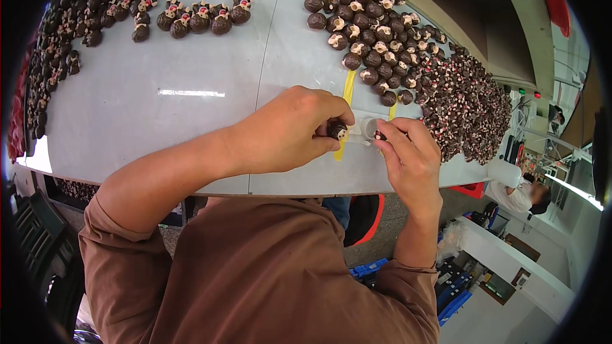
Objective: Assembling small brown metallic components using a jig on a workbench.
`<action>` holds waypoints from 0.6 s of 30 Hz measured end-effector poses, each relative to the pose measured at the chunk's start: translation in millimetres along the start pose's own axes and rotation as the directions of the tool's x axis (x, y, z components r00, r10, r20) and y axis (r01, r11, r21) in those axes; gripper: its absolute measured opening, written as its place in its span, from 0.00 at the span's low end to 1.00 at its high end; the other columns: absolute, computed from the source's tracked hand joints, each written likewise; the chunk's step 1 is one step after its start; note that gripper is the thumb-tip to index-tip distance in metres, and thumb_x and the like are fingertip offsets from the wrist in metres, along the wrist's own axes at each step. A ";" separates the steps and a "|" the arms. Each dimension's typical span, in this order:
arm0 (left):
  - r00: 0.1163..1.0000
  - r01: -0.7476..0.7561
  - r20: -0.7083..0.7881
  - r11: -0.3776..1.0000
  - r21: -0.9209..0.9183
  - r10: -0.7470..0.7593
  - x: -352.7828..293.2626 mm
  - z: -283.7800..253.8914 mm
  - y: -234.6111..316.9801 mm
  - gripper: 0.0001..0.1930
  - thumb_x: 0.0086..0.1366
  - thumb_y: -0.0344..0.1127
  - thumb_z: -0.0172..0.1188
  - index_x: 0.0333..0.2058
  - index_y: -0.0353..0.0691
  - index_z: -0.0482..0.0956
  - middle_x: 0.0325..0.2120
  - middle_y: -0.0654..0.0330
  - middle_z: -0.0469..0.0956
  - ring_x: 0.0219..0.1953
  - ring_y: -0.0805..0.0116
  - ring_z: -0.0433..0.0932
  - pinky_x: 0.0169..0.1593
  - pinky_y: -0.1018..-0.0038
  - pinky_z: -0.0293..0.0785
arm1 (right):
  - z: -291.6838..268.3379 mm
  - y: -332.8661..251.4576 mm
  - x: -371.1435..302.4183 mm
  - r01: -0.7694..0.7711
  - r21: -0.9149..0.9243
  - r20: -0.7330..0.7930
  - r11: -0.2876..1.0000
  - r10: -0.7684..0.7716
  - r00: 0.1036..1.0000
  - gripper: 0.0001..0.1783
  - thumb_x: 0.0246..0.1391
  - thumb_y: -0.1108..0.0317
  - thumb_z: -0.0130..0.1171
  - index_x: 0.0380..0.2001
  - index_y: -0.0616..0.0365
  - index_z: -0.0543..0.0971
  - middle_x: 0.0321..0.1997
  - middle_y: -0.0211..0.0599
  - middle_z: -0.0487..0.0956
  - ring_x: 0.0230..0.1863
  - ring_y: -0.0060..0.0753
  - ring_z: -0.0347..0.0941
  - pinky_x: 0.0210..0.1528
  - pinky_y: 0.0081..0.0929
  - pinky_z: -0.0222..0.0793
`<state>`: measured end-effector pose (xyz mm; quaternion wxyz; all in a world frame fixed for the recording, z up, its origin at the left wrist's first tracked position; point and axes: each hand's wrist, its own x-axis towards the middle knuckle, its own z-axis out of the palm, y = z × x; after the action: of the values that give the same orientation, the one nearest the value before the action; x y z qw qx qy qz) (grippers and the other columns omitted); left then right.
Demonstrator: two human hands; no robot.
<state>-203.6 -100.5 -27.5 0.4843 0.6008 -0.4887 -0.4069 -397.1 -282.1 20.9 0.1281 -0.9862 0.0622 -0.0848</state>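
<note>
My left hand [296,129] is closed around a dark brown, round figurine body [336,130] with a cream-coloured patch facing right. Close by on the right, my right hand [413,153] pinches a small dark piece [380,135] with a bit of red; its exact shape is mostly covered by my fingers. Between the two hands stands a small whitish translucent cup [368,127] on the table, and the fingertips of my right hand are right beside its rim. A strip of yellow tape [349,89] runs along the tabletop behind my left fingers.
Brown round bodies [363,32] lie heaped beyond my hands, next to a large pile of small dark, red and cream pieces [465,105] at right. Several figurines with tops [199,19] stand far left, near a bigger mass [105,0]. The table edge [280,195] is close to me.
</note>
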 end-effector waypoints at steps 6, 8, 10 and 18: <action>0.991 0.131 0.039 0.981 -0.141 -0.127 1.6 0.0 3.1 0.17 0.64 0.22 0.72 0.50 0.28 0.81 0.41 0.50 0.86 0.41 0.66 0.87 0.48 0.70 0.86 | -7.1 -7.5 -9.8 -0.053 0.087 -0.054 0.995 0.058 0.997 0.20 0.47 0.80 0.75 0.47 0.63 0.87 0.43 0.42 0.84 0.40 0.39 0.81 0.40 0.33 0.77; 0.982 0.189 0.061 0.959 -0.213 -0.180 2.1 2.0 3.2 0.16 0.65 0.21 0.71 0.50 0.28 0.81 0.42 0.51 0.87 0.43 0.67 0.87 0.50 0.71 0.86 | -6.0 -16.6 -13.3 -0.117 0.304 -0.130 0.946 0.163 0.978 0.21 0.46 0.83 0.74 0.46 0.63 0.87 0.45 0.43 0.85 0.42 0.35 0.83 0.41 0.28 0.78; 0.967 0.248 0.135 0.924 -0.290 -0.217 1.4 2.5 1.5 0.15 0.66 0.21 0.70 0.50 0.29 0.81 0.43 0.53 0.87 0.46 0.69 0.87 0.53 0.71 0.85 | -0.4 -24.5 -17.8 -0.132 0.357 -0.146 0.925 0.195 0.970 0.19 0.47 0.82 0.75 0.45 0.64 0.87 0.46 0.45 0.87 0.44 0.40 0.86 0.44 0.29 0.82; 0.968 0.235 0.157 0.929 -0.286 -0.196 1.7 6.1 -2.4 0.18 0.64 0.29 0.75 0.49 0.28 0.84 0.38 0.50 0.89 0.41 0.68 0.88 0.48 0.70 0.85 | 22.0 -37.5 -19.4 -0.076 0.496 -0.237 0.865 0.219 0.947 0.17 0.48 0.80 0.76 0.44 0.65 0.86 0.46 0.47 0.86 0.44 0.38 0.85 0.44 0.29 0.81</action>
<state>-208.7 -103.1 -31.1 0.4911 0.5427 -0.3812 -0.5648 -408.3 -237.9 6.8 0.3645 -0.8929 0.1330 -0.2286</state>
